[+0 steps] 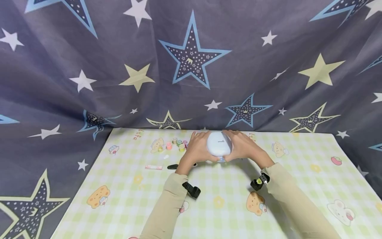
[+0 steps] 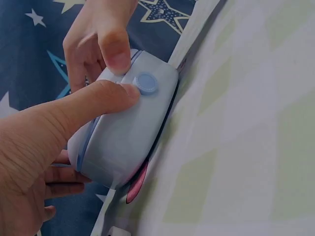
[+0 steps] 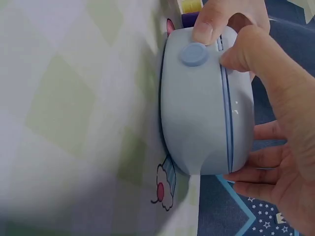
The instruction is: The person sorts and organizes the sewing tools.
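Observation:
A pale blue, rounded case (image 1: 219, 143) with a seam around it sits at the back middle of the table, between both hands. My left hand (image 1: 197, 148) grips its left side, the thumb lying on the front just beside a round blue button (image 2: 146, 83). From the other side my right hand (image 1: 241, 146) grips the case, its thumb at the seam near that button and its fingers around the back. In the right wrist view the lid and body of the case (image 3: 197, 113) meet along the darker blue seam.
Several small thread spools (image 1: 169, 145) stand left of the case. Nearer the front lie a pink-and-white strip (image 1: 153, 167) and a slim black item (image 1: 172, 166), partly hidden by the left hand. A starry dark curtain (image 1: 238, 83) hangs directly behind the checked tablecloth (image 1: 119, 212).

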Motion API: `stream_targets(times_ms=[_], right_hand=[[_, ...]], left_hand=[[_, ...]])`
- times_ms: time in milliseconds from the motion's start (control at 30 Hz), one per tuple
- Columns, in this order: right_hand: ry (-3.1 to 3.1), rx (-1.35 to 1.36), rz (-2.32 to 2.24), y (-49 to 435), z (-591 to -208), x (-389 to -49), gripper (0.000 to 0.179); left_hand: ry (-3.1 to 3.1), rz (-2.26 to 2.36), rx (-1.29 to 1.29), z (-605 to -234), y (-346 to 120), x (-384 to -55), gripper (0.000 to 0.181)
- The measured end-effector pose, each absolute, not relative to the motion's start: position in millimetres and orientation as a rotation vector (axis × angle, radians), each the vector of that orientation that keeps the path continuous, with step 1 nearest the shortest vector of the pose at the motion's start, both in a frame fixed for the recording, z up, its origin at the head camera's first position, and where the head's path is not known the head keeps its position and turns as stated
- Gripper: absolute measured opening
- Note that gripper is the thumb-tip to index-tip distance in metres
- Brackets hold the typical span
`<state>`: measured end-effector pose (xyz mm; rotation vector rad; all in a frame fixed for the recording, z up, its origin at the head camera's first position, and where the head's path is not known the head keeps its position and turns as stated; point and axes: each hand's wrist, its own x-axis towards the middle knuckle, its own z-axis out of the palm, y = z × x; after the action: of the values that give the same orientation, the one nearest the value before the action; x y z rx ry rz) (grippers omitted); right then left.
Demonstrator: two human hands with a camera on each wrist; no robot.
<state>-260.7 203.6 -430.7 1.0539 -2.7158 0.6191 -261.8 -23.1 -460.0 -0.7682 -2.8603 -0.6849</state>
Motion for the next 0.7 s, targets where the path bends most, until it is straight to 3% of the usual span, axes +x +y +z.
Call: stream_targets(times_ms=[367,700], right_hand=[[-2.934,0.824,0.919,216.3,-412.9,-263.6,0.089],[-2.764,0.757,1.101,224.2,-401.0,-257.1,0.059]], left_hand=[[-2.898,-0.666,-0.741,-457.4,-21.5,-263.2,0.132],[-2.937,-0.815,-0.737,-459.0,-25.7,-261.6,0.134]])
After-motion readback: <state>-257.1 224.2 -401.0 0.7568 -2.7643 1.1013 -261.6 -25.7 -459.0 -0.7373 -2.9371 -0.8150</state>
